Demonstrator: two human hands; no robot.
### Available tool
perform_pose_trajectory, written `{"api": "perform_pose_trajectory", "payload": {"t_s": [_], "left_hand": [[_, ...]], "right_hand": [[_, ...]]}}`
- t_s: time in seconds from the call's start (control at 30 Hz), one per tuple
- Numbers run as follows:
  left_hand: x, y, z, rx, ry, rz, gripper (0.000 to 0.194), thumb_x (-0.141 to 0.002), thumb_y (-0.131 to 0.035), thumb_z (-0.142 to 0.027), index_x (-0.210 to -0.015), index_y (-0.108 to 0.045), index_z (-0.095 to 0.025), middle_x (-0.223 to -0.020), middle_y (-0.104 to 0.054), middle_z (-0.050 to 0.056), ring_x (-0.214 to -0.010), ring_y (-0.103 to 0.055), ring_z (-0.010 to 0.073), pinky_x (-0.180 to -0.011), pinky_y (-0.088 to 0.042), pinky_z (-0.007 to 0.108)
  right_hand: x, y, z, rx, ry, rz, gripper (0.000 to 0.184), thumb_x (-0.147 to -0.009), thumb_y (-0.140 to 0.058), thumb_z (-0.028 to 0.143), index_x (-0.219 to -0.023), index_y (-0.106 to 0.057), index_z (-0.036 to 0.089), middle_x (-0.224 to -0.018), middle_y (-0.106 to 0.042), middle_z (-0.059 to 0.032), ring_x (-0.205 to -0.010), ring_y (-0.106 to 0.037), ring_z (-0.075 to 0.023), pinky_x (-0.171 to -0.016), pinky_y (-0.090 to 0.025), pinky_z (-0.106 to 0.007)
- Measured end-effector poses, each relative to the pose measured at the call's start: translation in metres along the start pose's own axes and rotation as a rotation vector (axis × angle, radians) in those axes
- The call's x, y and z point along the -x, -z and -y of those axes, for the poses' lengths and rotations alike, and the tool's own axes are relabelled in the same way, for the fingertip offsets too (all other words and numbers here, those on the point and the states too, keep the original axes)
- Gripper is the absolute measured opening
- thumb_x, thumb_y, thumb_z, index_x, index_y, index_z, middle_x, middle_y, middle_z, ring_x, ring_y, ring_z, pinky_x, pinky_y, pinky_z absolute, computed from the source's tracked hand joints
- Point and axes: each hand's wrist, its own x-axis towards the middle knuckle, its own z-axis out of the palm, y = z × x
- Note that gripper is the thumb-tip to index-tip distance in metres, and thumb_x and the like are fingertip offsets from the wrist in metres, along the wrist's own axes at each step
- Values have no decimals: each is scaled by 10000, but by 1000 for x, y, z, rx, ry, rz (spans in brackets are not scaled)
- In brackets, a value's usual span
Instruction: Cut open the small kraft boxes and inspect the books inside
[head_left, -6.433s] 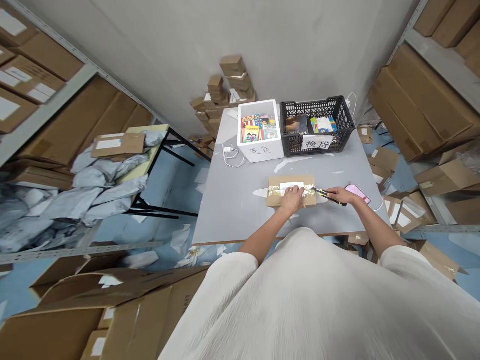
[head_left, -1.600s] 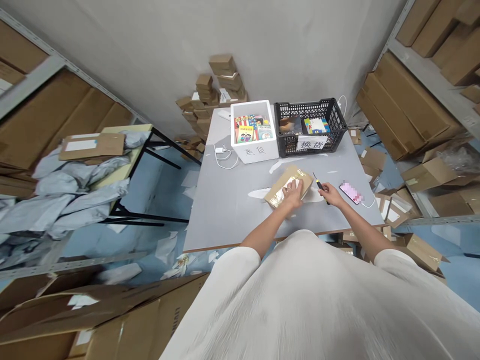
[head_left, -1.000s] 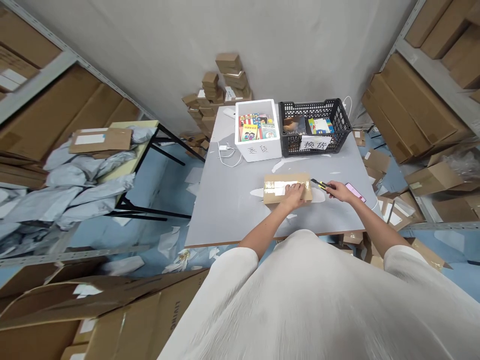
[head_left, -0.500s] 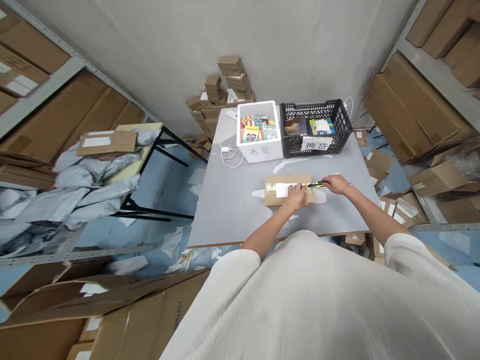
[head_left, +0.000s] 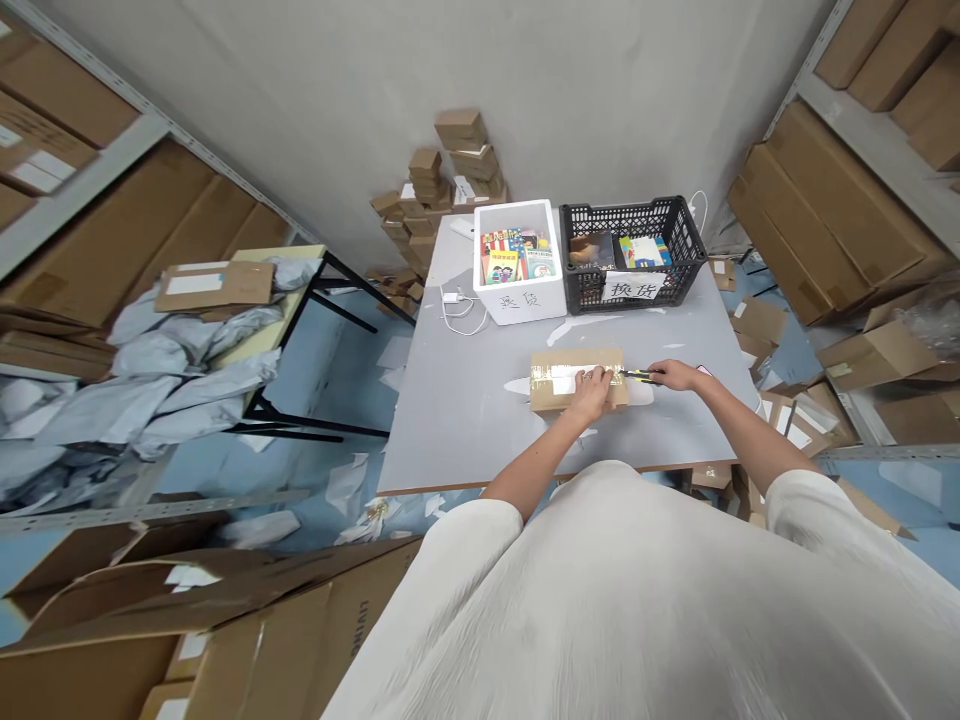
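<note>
Brown cardboard box, two hands, one knife

One brown box sits on one grey table. It is about midway along, closer to the near edge than to the far edge. It has one white label and shiny tape on top.

There are two hands, and they are apart. The left hand lies on top of the box with its fingers spread out. The right hand is wrapped around one black and yellow utility knife. The knife points left, and its tip is at the right end of the box. It is too small to tell if the blade is in the tape.

Along the far edge are two bins, side by side. One is a white foam box with at least three picture books in it. The other is a black plastic crate, near the far right corner, with one paper sign on its front.

Near the left edge is one white charger with a white cord. One phone peeks out by the right wrist, toward the right edge.
</note>
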Motion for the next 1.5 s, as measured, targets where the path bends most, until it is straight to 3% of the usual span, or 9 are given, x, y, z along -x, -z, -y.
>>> {"api": "perform_pose_trajectory", "payload": {"t_s": [0.17,0.37,0.53,0.67,0.8,0.97,1.1,1.33,1.5], "left_hand": [[-1,2,1,8,9,-1,800,-879,-893,-274,-1561,-475,-243,-1558,-530,178,-1388,-634,360,-1327,-254,562],[-3,3,7,63,-1,-34,920,-892,-851,-336,-1682,-385,-268,-1558,-537,177,-1458,-567,381,-1286,-327,538],[-13,10,13,106,73,-192,613,-1087,-500,-273,-1694,-413,-242,-1645,-502,191,-1487,-555,351,-1212,-433,500],[-21,15,20,62,108,-211,612,-1055,-445,-164,-1664,-448,-223,-1698,-491,184,-1549,-506,340,-1243,-422,508],[-26,15,25,4,73,-139,700,-1003,-517,-159,-1692,-404,-208,-1770,-417,207,-1653,-388,361,-1338,-299,585],[-32,14,28,-2,59,-80,780,-991,-583,-228,-1733,-344,-200,-1819,-335,234,-1722,-269,381,-1383,-168,657],[-30,11,27,34,70,-87,788,-1036,-495,-288,-1789,-270,-223,-1826,-349,208,-1729,-257,374,-1382,-147,695],[-20,4,22,3,61,-201,703,-1098,-387,-347,-1779,-301,-196,-1811,-386,202,-1715,-286,335,-1378,-171,631],[-19,3,26,-8,45,-211,691,-1089,-381,-326,-1762,-345,-178,-1793,-420,203,-1705,-311,334,-1382,-168,612]], "right_hand": [[13,-11,-10,-126,22,72,357,-919,-707,590,-917,-757,237,-797,-710,-14,-704,-574,-175,-652,-440,-282],[31,-18,-26,-305,-77,-109,442,-954,-718,678,-967,-687,238,-778,-748,-41,-664,-626,-179,-572,-473,-252],[40,-26,-21,-421,-44,-218,446,-1023,-645,672,-1127,-658,238,-937,-817,-70,-756,-698,-186,-628,-528,-248],[42,-34,-13,-324,23,-289,469,-1112,-477,603,-1291,-724,247,-1034,-833,-68,-889,-745,-228,-810,-610,-333],[43,-42,-7,-70,165,-351,446,-1094,-548,477,-1442,-758,295,-1214,-809,-86,-1121,-741,-286,-1050,-583,-409],[45,-46,0,149,153,-309,497,-1066,-623,372,-1548,-717,301,-1248,-738,-119,-1117,-726,-291,-1026,-558,-369],[43,-48,4,184,165,-335,505,-1081,-598,366,-1573,-695,301,-1265,-718,-128,-1171,-700,-305,-1052,-543,-383],[31,-55,11,218,161,-409,519,-1096,-552,397,-1588,-678,291,-1284,-711,-150,-1219,-664,-335,-1087,-524,-432],[36,-47,-6,111,52,-561,560,-1113,-480,419,-1616,-632,228,-1325,-685,-173,-1226,-670,-339,-1097,-525,-437]]}}
